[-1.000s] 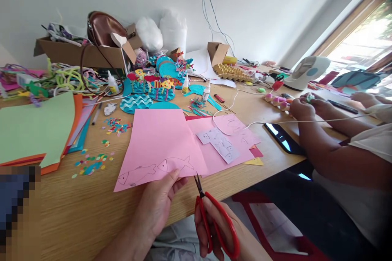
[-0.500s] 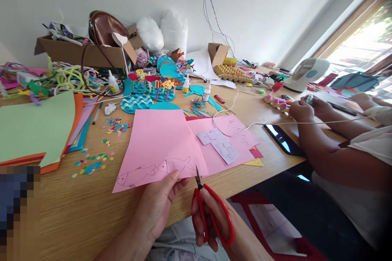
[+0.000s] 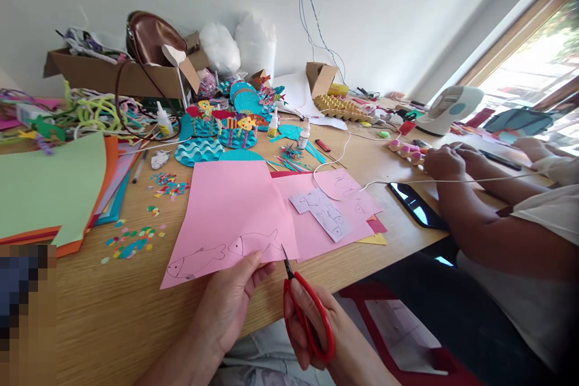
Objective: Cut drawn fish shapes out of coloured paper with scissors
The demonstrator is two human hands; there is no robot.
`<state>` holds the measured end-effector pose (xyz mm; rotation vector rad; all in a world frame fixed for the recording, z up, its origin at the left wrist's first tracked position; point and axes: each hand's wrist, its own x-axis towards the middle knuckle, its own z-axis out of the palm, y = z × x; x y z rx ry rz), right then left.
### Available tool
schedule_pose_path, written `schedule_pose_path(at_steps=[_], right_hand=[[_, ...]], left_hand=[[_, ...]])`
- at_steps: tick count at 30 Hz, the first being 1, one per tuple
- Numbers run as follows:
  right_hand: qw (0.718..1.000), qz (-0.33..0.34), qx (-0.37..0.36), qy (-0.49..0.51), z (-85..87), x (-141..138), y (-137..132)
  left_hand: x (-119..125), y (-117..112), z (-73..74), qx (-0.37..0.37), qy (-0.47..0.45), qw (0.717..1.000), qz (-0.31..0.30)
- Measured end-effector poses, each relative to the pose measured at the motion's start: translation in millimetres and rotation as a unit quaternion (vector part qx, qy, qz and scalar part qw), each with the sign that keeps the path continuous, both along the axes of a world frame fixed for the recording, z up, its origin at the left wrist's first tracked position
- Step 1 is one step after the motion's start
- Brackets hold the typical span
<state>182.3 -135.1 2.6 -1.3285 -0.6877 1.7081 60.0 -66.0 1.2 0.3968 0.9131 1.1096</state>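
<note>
My left hand (image 3: 230,304) pinches the near edge of a pink paper sheet (image 3: 230,211) that has two fish outlines drawn along its bottom. My right hand (image 3: 316,338) grips red-handled scissors (image 3: 305,307), blades pointing up and touching the sheet's lower right edge beside the right-hand fish drawing (image 3: 256,243). The sheet lies partly on the wooden table (image 3: 122,307) and sticks out over its near edge.
A second pink sheet with a grey fish cut-out (image 3: 323,212) lies to the right. A stack of coloured paper (image 3: 49,187) and confetti bits (image 3: 131,241) sit at the left. A person's hands (image 3: 446,161) work at the right near a phone (image 3: 414,206). Blue paper craft pieces (image 3: 226,126), glue bottles and cardboard boxes (image 3: 113,75) crowd the back.
The scissors moved up and left until the blade tips met the pink sheet's edge. My left hand shifted the sheet slightly left and toward me.
</note>
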Motion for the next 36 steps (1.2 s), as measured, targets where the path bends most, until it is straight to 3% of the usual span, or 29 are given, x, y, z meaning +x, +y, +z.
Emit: schedule_pose_path(at_steps=[12,19,28,36], right_hand=[[0.999,-0.011,0.034,-0.006,-3.2,-1.1,2.5],[0.999,-0.021,0.004,-0.024,-6.0,-4.2,5.1],[0.998,-0.028,0.058,0.01,-7.0,-4.0,6.7],[0.999,-0.038,0.012,0.014,-3.2,-6.6,9.4]], left_hand=[[-0.1,-2.6,2.2,-0.028,-0.007,0.999,-0.016],[-1.9,-4.1,1.1,-0.012,-0.015,1.0,-0.011],[-2.1,-6.7,-0.4,0.007,-0.016,0.999,-0.044],[-2.9,-7.7,0.4,-0.001,-0.01,0.999,-0.033]])
